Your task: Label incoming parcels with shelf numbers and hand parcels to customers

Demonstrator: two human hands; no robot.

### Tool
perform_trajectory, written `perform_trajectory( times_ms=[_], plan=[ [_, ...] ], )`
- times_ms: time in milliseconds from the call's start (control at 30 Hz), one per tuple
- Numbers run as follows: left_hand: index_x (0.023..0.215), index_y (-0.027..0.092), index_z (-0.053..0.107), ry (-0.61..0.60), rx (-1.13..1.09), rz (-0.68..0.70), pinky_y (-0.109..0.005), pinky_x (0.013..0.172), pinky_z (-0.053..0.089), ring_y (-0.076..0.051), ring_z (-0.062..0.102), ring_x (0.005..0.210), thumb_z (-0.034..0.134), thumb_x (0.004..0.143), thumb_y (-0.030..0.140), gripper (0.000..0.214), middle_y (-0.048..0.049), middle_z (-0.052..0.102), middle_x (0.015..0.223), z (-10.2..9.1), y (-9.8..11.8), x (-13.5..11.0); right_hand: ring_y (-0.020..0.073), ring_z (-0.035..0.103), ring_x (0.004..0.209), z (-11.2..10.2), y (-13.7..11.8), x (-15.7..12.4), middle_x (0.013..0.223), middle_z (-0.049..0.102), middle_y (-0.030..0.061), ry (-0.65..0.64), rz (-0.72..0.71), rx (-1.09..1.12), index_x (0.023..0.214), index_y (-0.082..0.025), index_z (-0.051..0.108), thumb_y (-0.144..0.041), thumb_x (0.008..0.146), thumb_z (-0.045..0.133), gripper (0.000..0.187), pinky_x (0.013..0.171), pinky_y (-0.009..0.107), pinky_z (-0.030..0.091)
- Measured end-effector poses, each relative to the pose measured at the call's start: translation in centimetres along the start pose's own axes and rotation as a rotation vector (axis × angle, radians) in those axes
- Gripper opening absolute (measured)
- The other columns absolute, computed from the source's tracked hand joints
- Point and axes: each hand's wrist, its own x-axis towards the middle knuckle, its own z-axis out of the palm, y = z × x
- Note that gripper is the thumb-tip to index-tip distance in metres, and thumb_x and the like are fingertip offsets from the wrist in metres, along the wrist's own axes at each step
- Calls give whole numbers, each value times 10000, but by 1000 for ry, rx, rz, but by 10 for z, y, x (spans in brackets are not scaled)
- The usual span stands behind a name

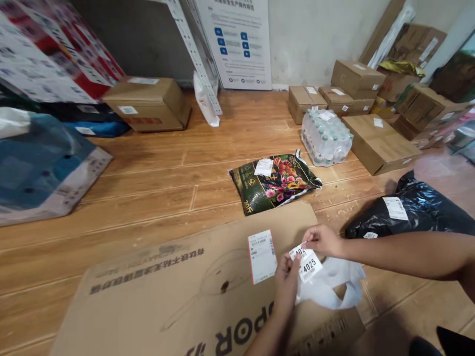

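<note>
Both hands meet over a large cardboard box (148,296) that lies flat on the floor with printed lettering on top. My left hand (287,279) pinches the left edge of white number labels (310,267), one reading 4025. From the right, my right hand (323,241) is closed at the top edge of the same labels. Below them hangs a looped white backing strip (351,291), resting partly on the box. A white shipping label (261,257) with a red edge is stuck on the box, left of my hands.
A printed soil bag (276,180) lies just beyond the box. To the right are a black plastic parcel (426,210), a shrink-wrapped bottle pack (326,137) and several cardboard boxes (380,141). On the left stand a blue-and-white package (48,168) and a carton (148,104) by a metal shelf post (196,54).
</note>
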Motion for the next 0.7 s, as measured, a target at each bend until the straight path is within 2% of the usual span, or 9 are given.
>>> perform_trajectory(
  times_ms=[100,267,367,500,600,700],
  plan=[
    [773,174,646,-52,-54,-73,-241,518,406,-128,511,513,787,476,714,632,35,592,547,8,8,8,120,553,578,0,-4,4,600,617,-21,54,-7,18,668,-180,659,-415,597,835,302,586,258,444],
    [738,158,685,2,58,-28,-244,488,394,-150,524,512,708,581,721,585,0,609,529,21,12,23,115,530,528,-9,2,7,557,574,-42,119,-38,54,688,-193,647,-582,574,815,439,549,263,451],
    [738,167,682,5,73,-3,-252,500,410,-156,528,518,672,616,731,577,4,600,524,27,10,23,104,486,490,-11,11,3,512,537,-53,127,-68,38,701,-195,654,-623,621,783,454,518,254,424],
    [674,172,652,-11,63,-84,-263,520,412,-163,522,531,678,586,732,568,-1,584,518,31,7,21,121,530,553,-14,23,1,594,601,-15,125,-76,29,698,-191,652,-607,667,759,430,558,267,454],
    [616,172,635,-160,126,-159,-262,542,395,-154,503,547,738,533,641,488,-1,588,534,30,4,17,153,579,599,-42,26,22,645,636,15,177,-108,-62,671,-198,617,-569,682,730,388,595,302,494],
    [568,173,616,-411,277,-197,-246,527,345,-115,419,520,738,565,525,372,29,537,517,21,-2,9,166,573,599,-94,20,72,630,597,-1,311,-154,-160,661,-223,527,-484,698,690,310,577,314,499]
  ],
)
